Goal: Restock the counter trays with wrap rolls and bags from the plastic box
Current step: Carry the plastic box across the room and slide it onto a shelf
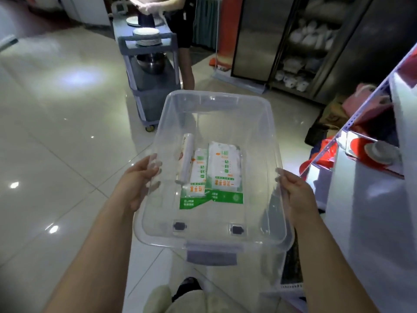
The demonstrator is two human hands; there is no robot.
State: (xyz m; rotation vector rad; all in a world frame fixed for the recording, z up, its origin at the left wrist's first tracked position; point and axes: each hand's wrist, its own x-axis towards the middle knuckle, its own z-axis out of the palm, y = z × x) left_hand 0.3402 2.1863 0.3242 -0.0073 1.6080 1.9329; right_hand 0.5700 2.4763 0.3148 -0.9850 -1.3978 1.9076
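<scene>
Both hands carried the clear plastic box [209, 168] above the tiled floor [67, 132]: the left hand [137, 179] had its fingers curled over the box's left rim, the right hand [295, 190] was clamped on the right rim. Inside, one wrap roll [186, 159] lay near the left wall, touching two green-printed bags [216, 175] on the box's floor. The load sat loose, so a tilt would likely slide it. The glossy tiles and the grey cart [151, 71] ahead were the likeliest causes of a stumble
</scene>
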